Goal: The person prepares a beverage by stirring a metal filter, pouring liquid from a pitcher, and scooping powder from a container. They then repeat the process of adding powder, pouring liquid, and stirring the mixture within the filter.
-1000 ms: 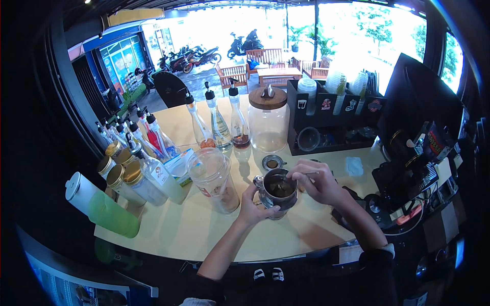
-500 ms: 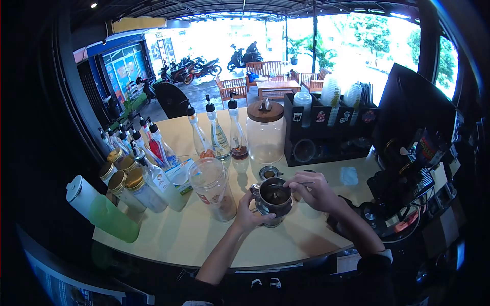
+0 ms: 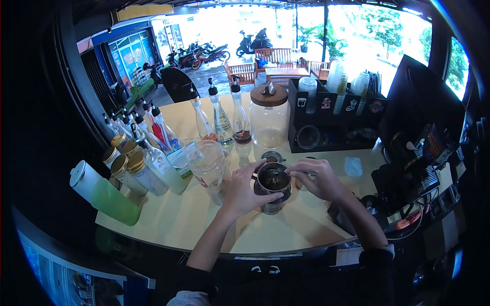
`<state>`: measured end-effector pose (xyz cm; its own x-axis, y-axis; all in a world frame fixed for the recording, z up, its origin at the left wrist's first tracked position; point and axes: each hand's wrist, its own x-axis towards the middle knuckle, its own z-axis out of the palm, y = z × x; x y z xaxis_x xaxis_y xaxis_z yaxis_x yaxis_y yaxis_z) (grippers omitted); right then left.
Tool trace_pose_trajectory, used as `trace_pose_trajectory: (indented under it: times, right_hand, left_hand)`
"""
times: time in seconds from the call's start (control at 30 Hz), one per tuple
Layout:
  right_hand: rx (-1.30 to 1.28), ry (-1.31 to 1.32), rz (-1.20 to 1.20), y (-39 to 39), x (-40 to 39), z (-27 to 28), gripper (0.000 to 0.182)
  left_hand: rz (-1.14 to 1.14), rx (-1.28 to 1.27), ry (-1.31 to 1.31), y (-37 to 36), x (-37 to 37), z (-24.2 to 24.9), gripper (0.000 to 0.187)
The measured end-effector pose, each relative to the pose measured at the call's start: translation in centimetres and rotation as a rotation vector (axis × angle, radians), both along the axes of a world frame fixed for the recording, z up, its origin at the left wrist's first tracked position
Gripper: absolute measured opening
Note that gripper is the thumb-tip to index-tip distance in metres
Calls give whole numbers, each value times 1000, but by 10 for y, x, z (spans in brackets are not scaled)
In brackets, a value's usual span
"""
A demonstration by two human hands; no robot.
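A metal jug (image 3: 265, 198) stands upright on the counter in front of me, with dark liquid inside. My left hand (image 3: 246, 189) is around its left side, the thumb lying across the front and the fingers reaching behind. From the right, my right hand (image 3: 319, 178) pinches the thin handle of a spoon (image 3: 292, 171), whose lower end dips into the jug. What sits under the jug's lower part is hard to make out. Just behind it lies a small round metal piece (image 3: 272, 156) with brown contents. A clear plastic jar (image 3: 206, 163) stands left of my left hand.
Pump bottles (image 3: 222, 125) and a wooden-lidded glass jar (image 3: 269, 122) line the back. Gold-lidded jars (image 3: 127, 171) and a green-filled pitcher (image 3: 109, 201) crowd the left. A black cup organizer (image 3: 337, 130) stands back right, with dark equipment (image 3: 403, 178) along the right edge.
My left hand has shifted from the jug's handle side to a wider hold higher around its side. The spoon has moved slightly in the jug. The whole view has tilted a little.
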<state>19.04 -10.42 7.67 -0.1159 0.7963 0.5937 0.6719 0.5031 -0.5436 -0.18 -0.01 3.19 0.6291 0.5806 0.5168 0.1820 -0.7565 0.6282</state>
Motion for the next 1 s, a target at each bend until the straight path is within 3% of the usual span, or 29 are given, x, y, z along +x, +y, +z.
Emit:
trace_pose_trajectory:
  times: [0.37,0.9,1.0]
  right_hand:
    - [-101,-4,70,-9,-1,3,12]
    - [-147,190,229,-9,4,-1,15]
    - [-183,357,171,-8,7,-1,17]
  left_hand:
    - [-95,-176,-45,8,7,4,73]
    - [-172,88,5,14,2,23,75]
    - [-179,153,18,15,2,27,76]
